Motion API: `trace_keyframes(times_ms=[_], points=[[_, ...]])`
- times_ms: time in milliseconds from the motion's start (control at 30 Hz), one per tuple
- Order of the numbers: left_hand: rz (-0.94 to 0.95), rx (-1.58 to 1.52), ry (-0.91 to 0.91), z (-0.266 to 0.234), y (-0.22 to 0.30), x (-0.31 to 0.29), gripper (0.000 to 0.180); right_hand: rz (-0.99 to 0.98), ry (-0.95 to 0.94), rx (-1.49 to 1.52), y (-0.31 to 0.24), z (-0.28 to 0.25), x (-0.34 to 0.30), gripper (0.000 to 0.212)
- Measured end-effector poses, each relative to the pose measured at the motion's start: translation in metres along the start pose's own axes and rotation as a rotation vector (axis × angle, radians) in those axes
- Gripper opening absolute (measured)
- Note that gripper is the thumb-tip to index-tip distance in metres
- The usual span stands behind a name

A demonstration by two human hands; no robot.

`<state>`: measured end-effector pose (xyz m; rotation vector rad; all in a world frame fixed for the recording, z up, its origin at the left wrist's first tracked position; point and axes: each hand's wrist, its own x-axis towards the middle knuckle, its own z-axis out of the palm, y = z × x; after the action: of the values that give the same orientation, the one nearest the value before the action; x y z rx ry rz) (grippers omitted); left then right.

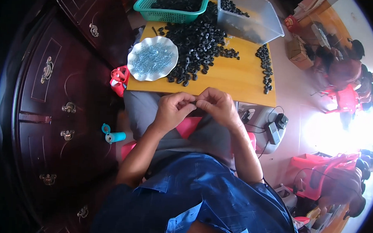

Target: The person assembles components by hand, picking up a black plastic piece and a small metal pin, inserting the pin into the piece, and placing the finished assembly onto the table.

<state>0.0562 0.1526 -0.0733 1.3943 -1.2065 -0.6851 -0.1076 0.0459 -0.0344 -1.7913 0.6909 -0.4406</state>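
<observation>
My left hand (175, 110) and my right hand (217, 106) meet over my lap, just in front of the table's near edge. Both are closed in a pinch, fingertips almost touching. A tiny dark piece seems to show between them, too small and covered to name. Beyond them a pile of small black ring-shaped parts (198, 44) spreads over the yellow table (242, 79). To its left sits a white scalloped plate (132, 67) heaped with small, shiny, clear-bluish pieces (153, 56). More black parts (264, 68) lie in a strip along the table's right edge.
At the back stand a green basket (168, 16) of black parts and a clear plastic bin (257, 28). Dark wooden drawers (67, 90) rise on the left, near a turquoise bottle (117, 137). Other people (342, 71) sit at the right. Black adapters (272, 132) with cables lie beside my right knee.
</observation>
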Motion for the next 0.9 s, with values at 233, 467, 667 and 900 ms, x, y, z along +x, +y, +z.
trace_keyframes(times_ms=[233, 467, 667, 900], points=[[-0.009, -0.155, -0.1, 0.0, 0.011, -0.001, 0.013, 0.08, -0.427, 0.354, 0.02, -0.023, 0.021, 0.02], [-0.124, -0.467, -0.135, 0.0, 0.001, -0.003, 0.017, -0.004, 0.398, -0.003, 0.03, -0.118, 0.096, 0.014], [-0.175, -0.51, -0.087, -0.004, 0.005, 0.0, 0.017, 0.238, 0.535, -0.729, 0.076, -0.162, 0.139, 0.026], [-0.225, -0.561, -0.026, -0.012, 0.008, 0.002, 0.015, 0.282, 0.451, -0.67, 0.101, -0.162, 0.153, 0.025]])
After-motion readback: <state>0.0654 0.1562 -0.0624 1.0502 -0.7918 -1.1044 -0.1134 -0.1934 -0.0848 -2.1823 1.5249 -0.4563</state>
